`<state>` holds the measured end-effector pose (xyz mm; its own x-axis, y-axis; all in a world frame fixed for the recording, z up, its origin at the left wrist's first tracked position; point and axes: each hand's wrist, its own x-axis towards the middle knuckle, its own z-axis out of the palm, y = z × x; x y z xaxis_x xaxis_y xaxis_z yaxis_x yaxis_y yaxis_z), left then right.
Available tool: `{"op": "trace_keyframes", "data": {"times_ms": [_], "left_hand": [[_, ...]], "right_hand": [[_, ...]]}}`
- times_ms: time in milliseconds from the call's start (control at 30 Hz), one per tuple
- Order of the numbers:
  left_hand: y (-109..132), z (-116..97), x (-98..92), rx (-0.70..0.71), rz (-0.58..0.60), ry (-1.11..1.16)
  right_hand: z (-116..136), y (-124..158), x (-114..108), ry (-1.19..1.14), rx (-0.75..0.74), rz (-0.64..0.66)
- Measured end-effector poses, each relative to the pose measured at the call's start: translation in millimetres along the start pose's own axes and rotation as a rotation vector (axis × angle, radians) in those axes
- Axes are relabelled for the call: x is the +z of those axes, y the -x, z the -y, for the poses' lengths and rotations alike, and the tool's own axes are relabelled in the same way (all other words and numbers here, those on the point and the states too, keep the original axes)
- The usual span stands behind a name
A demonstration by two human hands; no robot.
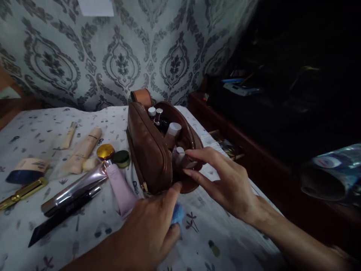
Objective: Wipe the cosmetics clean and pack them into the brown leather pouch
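A brown leather makeup bag (148, 148) stands unzipped on the bed, several capped bottles inside it. At its near right end, my right hand (228, 180) pinches a small bottle with a pale pinkish cap (179, 151) between thumb and fingers; the bottle's lower part is hidden in the bag. My left hand (153, 222) is at the bag's near end, index fingertip on the rim, the other fingers curled and partly hidden. Something blue and fluffy (177, 215) shows between its thumb and index finger. A white-capped bottle (174, 129) leans in the middle of the bag.
Left of the bag lie a pink tube (120, 184), a silvery tube (76, 186), a black tube (63, 212), a gold-lidded jar (105, 151), a dark green jar (122, 158), a beige tube (84, 150) and a gold stick (24, 192). A clear plastic bottle (335, 171) is at right, beyond the wooden bed edge (222, 122).
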<state>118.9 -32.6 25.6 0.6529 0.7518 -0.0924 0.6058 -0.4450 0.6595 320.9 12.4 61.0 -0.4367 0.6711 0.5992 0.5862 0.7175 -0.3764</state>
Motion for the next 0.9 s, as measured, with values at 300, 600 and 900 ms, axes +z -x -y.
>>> {"op": "trace_keyframes", "data": {"times_ms": [300,600,900], "left_hand": [[1.1,3.5,2.9,0.016,-0.018,-0.036],[-1.0,-1.9,-5.4,-0.021,0.046,-0.074],[1.7,2.6,-2.6,0.006,0.007,-0.120]], "right_hand": [[0.8,-8.8,-9.4,0.125,-0.067,0.253],[-2.2,-12.9,-11.6,0.166,-0.112,0.387],[-3.8,-12.4,-15.1,0.177,-0.129,0.408]]}}
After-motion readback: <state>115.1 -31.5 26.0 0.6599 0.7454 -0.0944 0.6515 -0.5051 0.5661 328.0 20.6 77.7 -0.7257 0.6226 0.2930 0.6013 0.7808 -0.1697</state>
